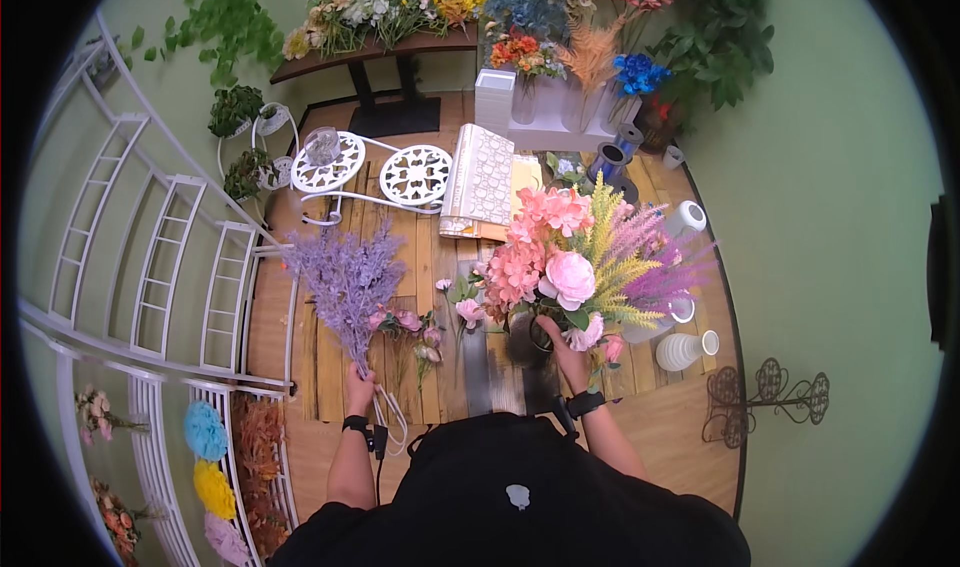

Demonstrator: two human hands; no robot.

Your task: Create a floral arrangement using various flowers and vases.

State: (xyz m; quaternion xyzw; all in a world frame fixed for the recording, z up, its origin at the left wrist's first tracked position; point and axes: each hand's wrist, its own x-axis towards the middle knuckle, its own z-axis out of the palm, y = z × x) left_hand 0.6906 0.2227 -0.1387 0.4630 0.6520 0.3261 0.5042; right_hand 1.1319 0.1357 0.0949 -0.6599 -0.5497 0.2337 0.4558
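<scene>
My left hand (pixel 360 388) grips the stems of a bunch of purple artificial flowers (pixel 349 282) at the left of the wooden table (pixel 435 267). My right hand (pixel 562 345) is at a dark glass vase (pixel 529 338) holding an arrangement of coral hydrangeas (pixel 517 267), a pink peony (pixel 570 276), yellow-green sprays (pixel 616 267) and purple sprays (pixel 664 274). The thumb lies at the vase's mouth; leaves and blooms hide the other fingers. Between the hands lie loose pink flowers (pixel 470 312) and small roses (pixel 409 319). A white cord loops beside my left hand.
Patterned wrapping sheets (pixel 484 177) lie at the table's back beside a white two-tier stand (pixel 416 175). Ribbon spools (pixel 609 160) stand at the back right. White vases (pixel 682 351) line the right edge. White metal shelving (pixel 161 267) is at the left.
</scene>
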